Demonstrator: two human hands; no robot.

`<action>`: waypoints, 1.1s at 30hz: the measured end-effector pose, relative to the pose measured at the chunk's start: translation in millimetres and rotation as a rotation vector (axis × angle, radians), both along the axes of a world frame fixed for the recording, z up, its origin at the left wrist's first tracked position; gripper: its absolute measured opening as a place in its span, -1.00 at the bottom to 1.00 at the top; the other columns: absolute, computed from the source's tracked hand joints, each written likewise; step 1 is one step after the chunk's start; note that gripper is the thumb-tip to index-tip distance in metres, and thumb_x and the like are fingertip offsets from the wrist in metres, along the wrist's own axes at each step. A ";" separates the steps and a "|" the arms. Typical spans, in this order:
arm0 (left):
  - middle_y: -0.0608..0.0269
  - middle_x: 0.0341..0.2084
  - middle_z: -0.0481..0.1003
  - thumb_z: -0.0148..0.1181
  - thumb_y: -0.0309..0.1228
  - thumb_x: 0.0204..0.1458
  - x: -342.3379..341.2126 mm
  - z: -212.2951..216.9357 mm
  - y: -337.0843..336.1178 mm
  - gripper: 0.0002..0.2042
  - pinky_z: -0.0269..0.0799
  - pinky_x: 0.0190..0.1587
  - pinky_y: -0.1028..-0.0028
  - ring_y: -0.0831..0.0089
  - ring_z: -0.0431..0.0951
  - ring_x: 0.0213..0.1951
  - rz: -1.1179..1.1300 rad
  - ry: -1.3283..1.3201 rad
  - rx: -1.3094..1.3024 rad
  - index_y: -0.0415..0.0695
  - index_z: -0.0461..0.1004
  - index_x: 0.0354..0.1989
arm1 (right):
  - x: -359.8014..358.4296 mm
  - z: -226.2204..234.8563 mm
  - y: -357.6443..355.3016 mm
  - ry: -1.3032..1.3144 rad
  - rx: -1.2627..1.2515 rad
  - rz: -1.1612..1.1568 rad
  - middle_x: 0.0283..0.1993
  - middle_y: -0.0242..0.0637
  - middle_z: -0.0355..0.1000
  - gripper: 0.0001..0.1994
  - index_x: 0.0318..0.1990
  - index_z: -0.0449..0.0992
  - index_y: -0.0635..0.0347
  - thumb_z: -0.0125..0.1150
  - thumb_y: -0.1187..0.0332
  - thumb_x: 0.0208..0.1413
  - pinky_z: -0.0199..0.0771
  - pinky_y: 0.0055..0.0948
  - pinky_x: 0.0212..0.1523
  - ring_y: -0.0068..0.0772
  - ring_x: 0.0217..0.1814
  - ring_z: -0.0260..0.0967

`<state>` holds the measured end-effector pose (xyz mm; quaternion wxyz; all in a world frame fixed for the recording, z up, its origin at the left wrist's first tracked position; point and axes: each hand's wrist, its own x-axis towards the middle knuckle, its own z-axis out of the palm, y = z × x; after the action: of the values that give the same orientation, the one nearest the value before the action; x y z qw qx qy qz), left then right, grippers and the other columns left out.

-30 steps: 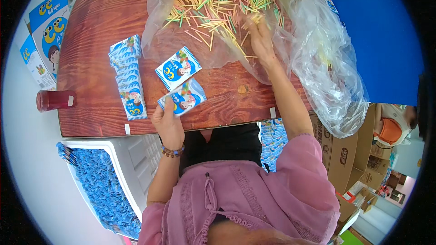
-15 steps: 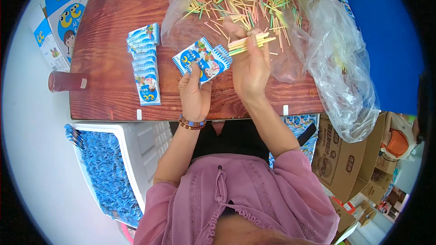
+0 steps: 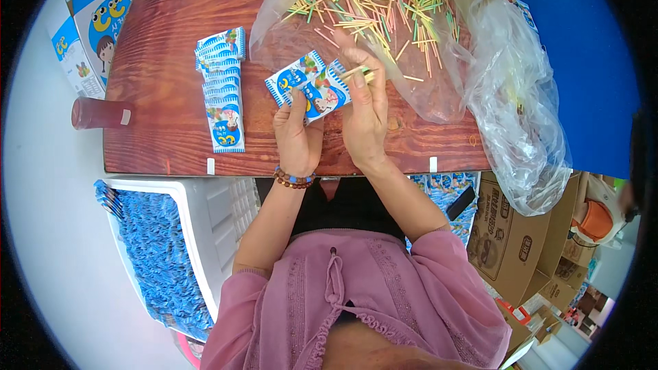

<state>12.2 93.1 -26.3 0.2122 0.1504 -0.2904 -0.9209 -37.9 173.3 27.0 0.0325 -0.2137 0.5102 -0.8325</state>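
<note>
Left hand (image 3: 296, 138): Grips a small blue-and-white printed packet (image 3: 322, 92) from below, thumb pressed on its face, holding it raised over the middle of the wooden tabletop (image 3: 157, 62) so that its open end appears to face the other hand.
Right hand (image 3: 364, 113): Fingers pressed together around a few thin coloured sticks (image 3: 356, 72), their tips at the packet's upper right corner, seemingly lined up with its mouth.
Second packet: Another blue packet (image 3: 291, 79) shows just left of the held one, touching it; whether the left hand also holds it cannot be told.
Stick supply: A loose heap of yellow, green and pink sticks (image 3: 373, 0) lies on a spread clear plastic bag (image 3: 521, 116) at the tabletop's far edge, just beyond the hands, and the bag spills over the right edge.
Packet row: An overlapping row of like packets (image 3: 223, 85) lies toward the left side, running from mid-table to the near edge, apart from the heap.
Left edge: A red bottle (image 3: 96, 113) lies on its side, just off the tabletop's left edge.
Below the near edge: A white bin (image 3: 205, 233) stands to the person's left, beside a mass of blue packets (image 3: 154, 253).
</note>
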 end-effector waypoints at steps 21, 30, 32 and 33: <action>0.14 -0.09 0.49 -0.05 -0.41 0.23 57.7 -19.7 -16.8 -0.77 0.39 0.06 0.31 0.38 0.50 -0.05 -0.046 -0.012 0.066 -0.30 0.41 -0.08 | -181.6 -10.1 19.5 0.861 1.565 0.096 -0.11 -0.12 0.39 -0.70 -0.11 0.50 0.18 0.20 0.34 -0.03 0.40 -0.20 -0.06 -0.05 -0.07 0.39; 0.17 -0.14 0.52 -0.05 -0.43 0.23 55.6 -17.2 -16.6 -0.80 0.44 0.00 0.34 0.41 0.53 -0.11 -0.046 -0.024 0.079 -0.26 0.47 -0.13 | -216.5 -36.2 -0.2 1.016 1.727 0.155 -0.20 -0.03 0.40 -0.77 -0.22 0.44 0.30 0.13 0.39 -0.05 0.42 -0.15 -0.06 -0.01 -0.09 0.39; 0.15 -0.11 0.51 -0.06 -0.41 0.23 56.8 -21.4 -18.0 -0.79 0.42 0.03 0.31 0.39 0.52 -0.07 -0.052 -0.014 0.085 -0.26 0.45 -0.10 | -218.4 -43.7 1.3 1.067 1.645 0.105 -0.23 -0.01 0.41 -0.79 -0.25 0.45 0.31 0.12 0.39 -0.03 0.42 -0.14 -0.06 0.00 -0.10 0.39; 0.13 -0.07 0.49 -0.06 -0.40 0.24 57.3 -22.8 -18.3 -0.77 0.40 0.06 0.27 0.36 0.50 -0.04 -0.064 -0.009 0.091 -0.26 0.43 -0.07 | -220.3 -46.4 3.4 1.108 1.562 0.057 -0.25 0.02 0.41 -0.81 -0.29 0.45 0.32 0.10 0.38 -0.02 0.41 -0.14 -0.06 0.01 -0.10 0.39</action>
<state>69.4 74.8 -49.1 0.1745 0.1546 -0.2540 -0.9387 -258.2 176.7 -19.4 -0.0599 -0.5073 0.8589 -0.0369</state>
